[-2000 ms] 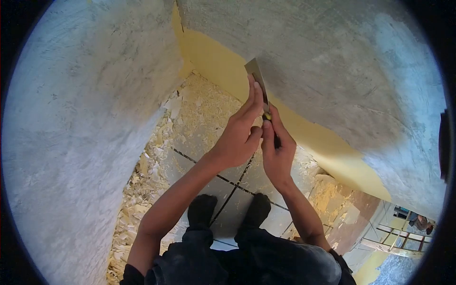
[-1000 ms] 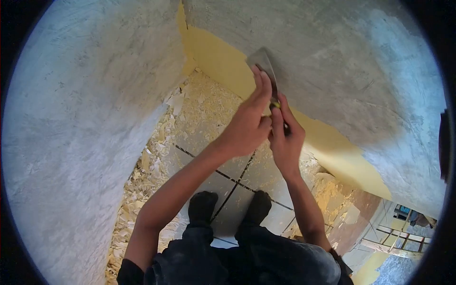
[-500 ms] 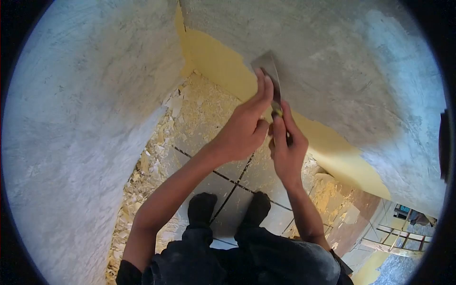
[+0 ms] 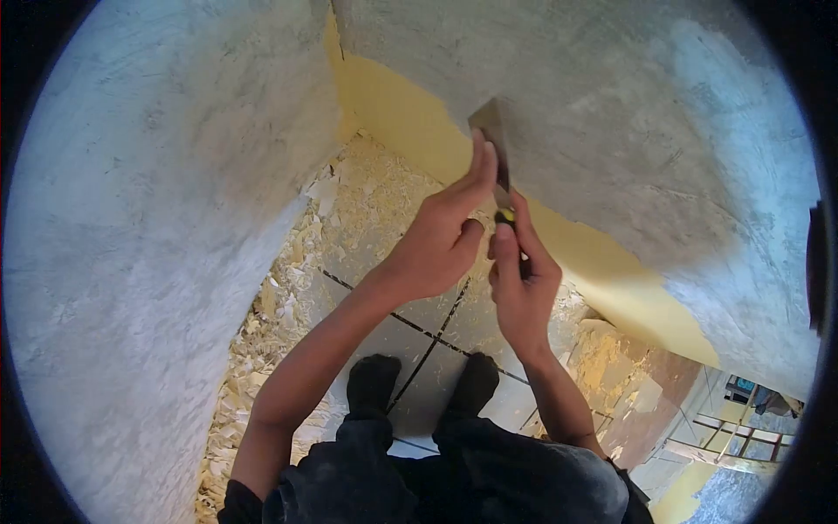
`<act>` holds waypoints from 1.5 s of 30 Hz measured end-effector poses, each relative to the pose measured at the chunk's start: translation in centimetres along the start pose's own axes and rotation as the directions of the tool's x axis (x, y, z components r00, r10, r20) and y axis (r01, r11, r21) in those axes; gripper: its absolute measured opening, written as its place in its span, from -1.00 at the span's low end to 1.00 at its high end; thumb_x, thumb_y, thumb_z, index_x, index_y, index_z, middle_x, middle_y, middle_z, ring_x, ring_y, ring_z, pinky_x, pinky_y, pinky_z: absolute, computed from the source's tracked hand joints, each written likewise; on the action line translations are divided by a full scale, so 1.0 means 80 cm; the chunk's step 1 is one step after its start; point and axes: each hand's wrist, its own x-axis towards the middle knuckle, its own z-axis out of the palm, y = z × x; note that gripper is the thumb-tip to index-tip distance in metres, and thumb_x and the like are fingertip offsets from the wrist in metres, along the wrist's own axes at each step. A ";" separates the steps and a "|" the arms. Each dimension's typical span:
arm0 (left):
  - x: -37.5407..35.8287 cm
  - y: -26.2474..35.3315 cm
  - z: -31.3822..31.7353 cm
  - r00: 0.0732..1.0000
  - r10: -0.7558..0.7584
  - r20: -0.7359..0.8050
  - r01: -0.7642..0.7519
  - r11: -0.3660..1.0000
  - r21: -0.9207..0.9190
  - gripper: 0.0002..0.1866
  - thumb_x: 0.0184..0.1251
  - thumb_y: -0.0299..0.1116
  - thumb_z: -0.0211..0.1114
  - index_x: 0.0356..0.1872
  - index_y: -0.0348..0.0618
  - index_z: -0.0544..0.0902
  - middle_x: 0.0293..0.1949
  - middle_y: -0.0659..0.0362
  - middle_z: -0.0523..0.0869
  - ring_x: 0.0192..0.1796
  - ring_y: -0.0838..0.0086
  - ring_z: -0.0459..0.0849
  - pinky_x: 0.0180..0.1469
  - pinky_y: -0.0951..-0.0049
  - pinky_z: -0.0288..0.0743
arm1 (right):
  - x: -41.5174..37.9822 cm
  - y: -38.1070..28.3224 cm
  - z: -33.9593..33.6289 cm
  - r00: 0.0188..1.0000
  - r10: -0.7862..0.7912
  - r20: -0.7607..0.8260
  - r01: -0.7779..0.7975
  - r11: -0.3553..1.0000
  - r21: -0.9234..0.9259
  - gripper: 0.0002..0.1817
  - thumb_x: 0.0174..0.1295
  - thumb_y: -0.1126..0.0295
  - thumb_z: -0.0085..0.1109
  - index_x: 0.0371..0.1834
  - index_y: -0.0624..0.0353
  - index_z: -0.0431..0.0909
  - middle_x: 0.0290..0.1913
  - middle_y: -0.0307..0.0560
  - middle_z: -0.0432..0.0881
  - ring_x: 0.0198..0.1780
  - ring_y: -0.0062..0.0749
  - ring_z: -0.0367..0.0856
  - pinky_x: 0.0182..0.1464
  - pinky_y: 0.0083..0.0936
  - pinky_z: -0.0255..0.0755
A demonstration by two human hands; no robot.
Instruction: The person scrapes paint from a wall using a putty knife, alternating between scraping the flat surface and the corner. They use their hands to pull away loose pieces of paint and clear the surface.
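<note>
A putty knife (image 4: 501, 166) with a wide metal blade and a black and yellow handle lies against the grey wall (image 4: 611, 131), just above a strip of yellow paint (image 4: 410, 113). The handle is wrapped in the fingers of my right hand (image 4: 526, 284). My left hand (image 4: 445, 231) is beside it on the left, its extended fingers touching the blade, its thumb bent near the handle. The contact between the blade's front edge and the wall is hard to make out.
Pale yellow flakes (image 4: 249, 375) lie along the base of the left wall (image 4: 148, 244) and in the corner. My feet stand on floor tiles (image 4: 419, 384) with dark joints. A peeling patch (image 4: 611, 367) and a barred frame (image 4: 742, 437) are at the lower right.
The blade has shifted slightly down, and its tilt has changed a little. Both hands have moved slightly left with it, keeping their hold.
</note>
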 end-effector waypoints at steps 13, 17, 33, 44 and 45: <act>0.001 0.000 0.006 0.997 -0.034 -0.063 0.040 0.994 0.098 -0.15 0.11 -0.72 -0.03 0.50 -0.39 -0.13 0.52 -0.31 -0.14 0.54 -0.13 -0.09 0.53 0.20 -0.01 | 0.027 0.007 0.014 0.997 -0.055 0.053 0.059 0.995 -0.076 -0.59 0.44 0.41 0.05 0.33 0.19 0.45 -0.25 -0.21 0.63 -0.31 -0.65 0.44 -0.20 -0.66 0.40; 0.000 -0.001 -0.010 0.997 0.033 0.067 -0.042 0.989 0.139 -0.14 0.10 -0.72 -0.04 0.50 -0.40 -0.14 0.51 -0.34 -0.17 0.54 -0.15 -0.12 0.51 0.18 0.01 | 0.012 -0.002 0.006 0.997 -0.070 0.038 0.074 0.992 -0.098 -0.58 0.43 0.40 0.07 0.33 0.23 0.43 -0.24 -0.14 0.66 -0.26 -0.59 0.48 -0.13 -0.61 0.42; 0.001 -0.020 -0.003 0.991 -0.001 -0.137 0.007 0.999 0.047 -0.15 0.06 -0.73 -0.04 0.50 -0.38 -0.04 0.52 -0.28 -0.09 0.56 -0.04 -0.11 0.53 0.22 -0.01 | 0.025 0.012 0.018 0.986 -0.161 0.049 0.167 0.974 -0.154 -0.60 0.41 0.42 0.09 0.30 0.21 0.47 -0.22 -0.13 0.64 -0.28 -0.57 0.46 -0.15 -0.58 0.44; 0.003 -0.009 -0.013 0.999 0.003 0.047 -0.008 0.992 0.124 -0.17 0.08 -0.71 0.02 0.48 -0.37 0.02 0.49 -0.32 0.00 0.50 -0.10 0.04 0.36 0.23 0.29 | 0.017 0.005 0.015 1.000 0.002 0.024 -0.002 1.000 0.014 -0.60 0.42 0.42 0.09 0.31 0.19 0.47 -0.29 -0.25 0.57 -0.31 -0.65 0.42 -0.21 -0.65 0.40; 0.005 -0.012 -0.016 0.999 -0.003 0.044 -0.003 0.992 0.123 -0.17 0.08 -0.71 0.02 0.48 -0.37 0.02 0.49 -0.32 0.00 0.50 -0.10 0.04 0.36 0.23 0.29 | 0.027 0.004 0.017 1.000 0.011 0.026 -0.012 1.000 0.018 -0.59 0.42 0.42 0.08 0.32 0.19 0.46 -0.29 -0.26 0.57 -0.32 -0.65 0.41 -0.21 -0.65 0.40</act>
